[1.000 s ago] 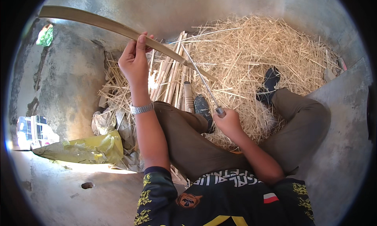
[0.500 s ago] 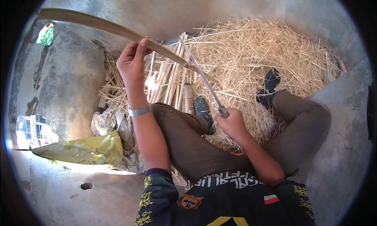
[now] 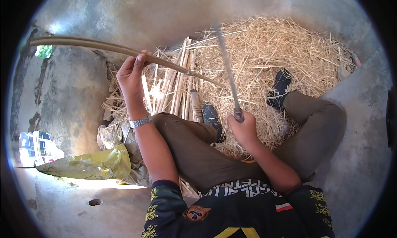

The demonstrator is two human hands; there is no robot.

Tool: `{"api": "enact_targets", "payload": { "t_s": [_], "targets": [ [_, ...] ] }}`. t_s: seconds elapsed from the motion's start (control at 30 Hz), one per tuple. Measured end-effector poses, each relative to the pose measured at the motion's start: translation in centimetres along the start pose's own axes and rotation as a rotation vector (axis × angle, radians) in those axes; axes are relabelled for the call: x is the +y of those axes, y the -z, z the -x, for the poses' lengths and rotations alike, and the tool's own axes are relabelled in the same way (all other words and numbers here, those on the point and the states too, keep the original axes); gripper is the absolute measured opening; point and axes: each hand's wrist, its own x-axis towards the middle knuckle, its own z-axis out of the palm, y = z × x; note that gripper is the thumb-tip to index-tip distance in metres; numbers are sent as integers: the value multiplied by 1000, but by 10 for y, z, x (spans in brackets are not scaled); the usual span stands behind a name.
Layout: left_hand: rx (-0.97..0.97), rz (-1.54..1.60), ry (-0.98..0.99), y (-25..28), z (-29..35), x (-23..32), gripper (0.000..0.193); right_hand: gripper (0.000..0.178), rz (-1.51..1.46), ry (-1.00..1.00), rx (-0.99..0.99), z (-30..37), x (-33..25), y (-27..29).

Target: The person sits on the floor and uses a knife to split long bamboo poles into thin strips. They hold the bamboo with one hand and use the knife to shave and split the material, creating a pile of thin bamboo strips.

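My left hand (image 3: 131,77), a metal watch on its wrist, pinches a long bamboo strip (image 3: 93,44) between thumb and fingers. The strip slants from the far left down to the right, its thin end over the straw. In my right hand (image 3: 244,130), fingers wrapped round the handle, is a long narrow knife (image 3: 230,72). Its blade points away from me, blurred by motion toward the tip, to the right of the strip and apart from it.
Loose straw-like shavings (image 3: 281,48) are heaped ahead, around my feet. Split bamboo sticks (image 3: 178,87) lie left of them, near a wooden handle-like piece (image 3: 195,105). A yellow sack (image 3: 103,161) lies at the left. Concrete walls (image 3: 74,85) curve around me.
The knife's blade has swung up and right, off the strip it crossed before. My left hand and the strip have shifted slightly left, and the strip's far end sits lower.
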Motion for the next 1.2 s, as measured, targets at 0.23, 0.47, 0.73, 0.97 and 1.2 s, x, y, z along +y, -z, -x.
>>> {"api": "enact_targets", "payload": {
  "t_s": [0.23,0.47,0.73,0.97,1.2],
  "targets": [
    [-59,32,20,-5,-4,-1,22,30,129,-165,-98,2,49,-23],
    [33,19,22,-8,-2,4,25,31,-119,-111,66,3,14,-13],
    [46,-27,7,-32,-5,10,27,26,230,-194,-100,4,41,-26],
    [58,-65,19,-28,3,12,29,23,40,38,-22,16,29,-16],
    [67,-64,29,-23,-5,13,30,25,116,-180,-155,5,54,-30]
  ]
}}
